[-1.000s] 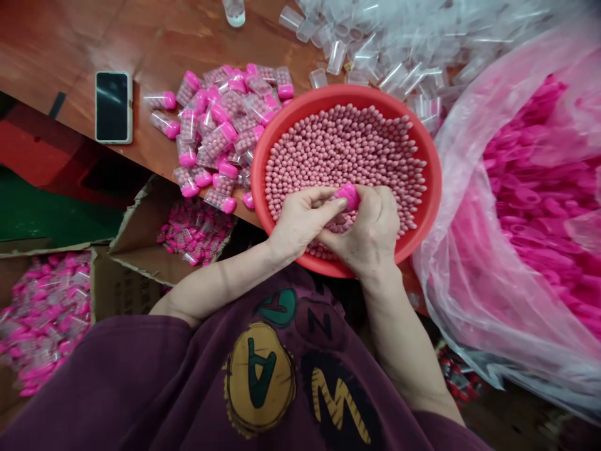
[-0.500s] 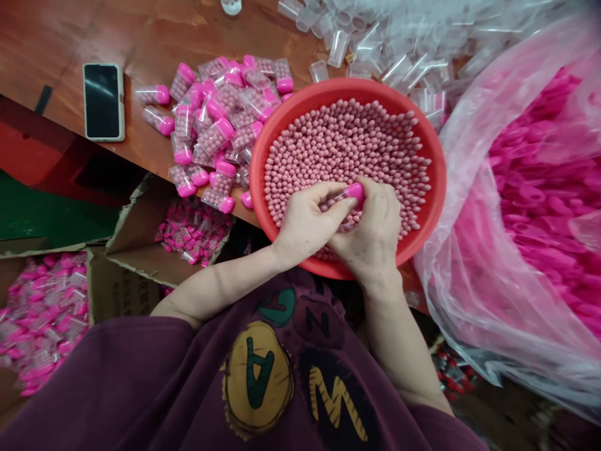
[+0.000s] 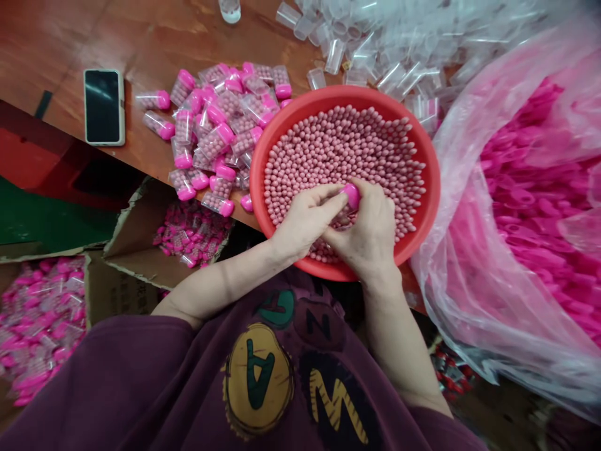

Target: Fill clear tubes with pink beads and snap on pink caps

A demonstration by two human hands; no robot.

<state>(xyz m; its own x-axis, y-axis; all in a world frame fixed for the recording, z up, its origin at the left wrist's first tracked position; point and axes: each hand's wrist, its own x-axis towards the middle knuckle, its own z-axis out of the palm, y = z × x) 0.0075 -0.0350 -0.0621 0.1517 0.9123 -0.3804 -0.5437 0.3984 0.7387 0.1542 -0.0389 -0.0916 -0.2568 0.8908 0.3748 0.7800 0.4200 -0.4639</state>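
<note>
Over a red basin (image 3: 429,156), both hands are closed on one small clear plastic container with a pink cap (image 3: 351,196). My left hand (image 3: 307,219) presses its thumb and fingers against the cap from the left. From the right, my right hand (image 3: 369,232) wraps its fingers around the container, hiding most of its clear body. Beneath the hands, the basin is filled with small pink round-ended pieces (image 3: 338,147) packed closely together. Left of the basin lies a heap of pink-capped clear containers (image 3: 220,141) with similar pink pieces inside.
Clear empty tubes (image 3: 335,56) are piled behind the basin. A plastic bag (image 3: 451,250) of pink caps (image 3: 530,213) stands at right. A phone (image 3: 102,108) lies on the wooden table (image 3: 154,37). Lower left, cardboard boxes (image 3: 134,241) hold more capped containers (image 3: 44,319).
The cap has shifted slightly left and turned within my fingers. Both hands remain closed on the same container; the basin appears slightly lower and further left.
</note>
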